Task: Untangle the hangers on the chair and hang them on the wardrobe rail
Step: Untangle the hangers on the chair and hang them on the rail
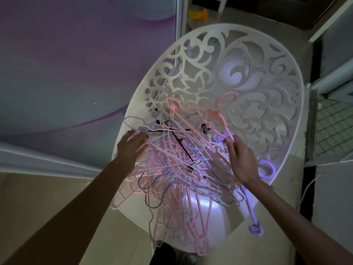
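— What sits nearest?

— The front edge of the white chair seat (206, 213), with pink hangers spilling over it. A lilac clip hanger (255, 224) juts off the seat's right front corner.

— And on the seat itself?

— A tangled heap of hangers (172, 169), pink, white and grey-blue, with a black clip hanger (181, 148) lying across the middle. The whole pile rests on the seat and leans toward the backrest.

— The hands?

— The left hand (131, 148) lies on the left side of the heap, fingers fairly straight and spread over the wires; its grip looks open, nothing pinched. The right hand (242, 161) is at the right side, its fingertips pinching the lower end of a pink hanger (215, 113) that rises against the backrest.

— Farther back?

— The chair's carved, cut-out backrest (267, 73), then something yellow (198, 15) on the floor behind.
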The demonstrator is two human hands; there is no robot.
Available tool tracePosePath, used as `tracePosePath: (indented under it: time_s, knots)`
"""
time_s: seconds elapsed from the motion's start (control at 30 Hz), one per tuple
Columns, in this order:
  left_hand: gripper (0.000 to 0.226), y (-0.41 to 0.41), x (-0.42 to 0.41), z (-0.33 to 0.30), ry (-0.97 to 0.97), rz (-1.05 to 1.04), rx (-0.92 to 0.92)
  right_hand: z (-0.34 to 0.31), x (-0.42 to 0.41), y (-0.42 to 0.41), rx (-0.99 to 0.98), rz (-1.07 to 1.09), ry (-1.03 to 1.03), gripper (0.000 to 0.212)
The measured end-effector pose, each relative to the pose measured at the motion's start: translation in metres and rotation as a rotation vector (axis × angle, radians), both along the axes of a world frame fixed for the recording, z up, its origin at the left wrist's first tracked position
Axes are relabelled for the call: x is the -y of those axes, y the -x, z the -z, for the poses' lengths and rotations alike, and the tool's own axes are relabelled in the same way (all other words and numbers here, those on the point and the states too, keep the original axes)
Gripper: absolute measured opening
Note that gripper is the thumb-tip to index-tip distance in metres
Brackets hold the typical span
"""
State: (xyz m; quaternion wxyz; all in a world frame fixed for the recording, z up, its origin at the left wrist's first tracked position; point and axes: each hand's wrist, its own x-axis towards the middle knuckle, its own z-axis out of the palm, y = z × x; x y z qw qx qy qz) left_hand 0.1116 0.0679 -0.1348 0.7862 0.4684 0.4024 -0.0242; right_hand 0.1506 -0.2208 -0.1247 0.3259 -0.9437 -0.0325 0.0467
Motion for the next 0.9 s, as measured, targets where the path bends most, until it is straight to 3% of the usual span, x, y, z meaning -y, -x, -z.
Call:
tracePosePath:
  time_s: [0.1, 0.27, 0.37, 0.5, 0.63, 0.73, 0.9]
  knots:
    - [0.011, -0.011, -0.011, -0.013, -0.054, 0.035, -0.069, -0.007, 0.010, 0.000, -0.008, 0.107, -0.085, 0.027]
    - [0.032, -0.021, -0.010, -0.034, -0.242, 0.202, -0.139, -0.017, 0.024, 0.001, -0.039, 0.172, -0.071, 0.041]
    - [0.028, -0.024, -0.016, -0.039, -0.302, 0.288, -0.177, -0.022, 0.032, 0.005, -0.033, 0.215, -0.053, 0.031]
    - [0.044, -0.022, -0.022, -0.046, -0.353, 0.447, -0.152, -0.026, 0.043, 0.004, -0.021, 0.304, -0.146, 0.029]
    - [0.054, -0.020, -0.024, -0.049, -0.347, 0.375, -0.061, -0.030, 0.042, -0.002, -0.132, 0.364, -0.477, 0.029]
    - [0.055, -0.007, -0.025, -0.044, -0.354, 0.291, 0.028, -0.031, 0.036, -0.006, -0.344, 0.343, -0.745, 0.031]
    - [0.053, 0.024, -0.017, -0.047, -0.301, 0.186, 0.063, -0.038, 0.034, 0.001, -0.587, 0.115, -0.703, 0.031]
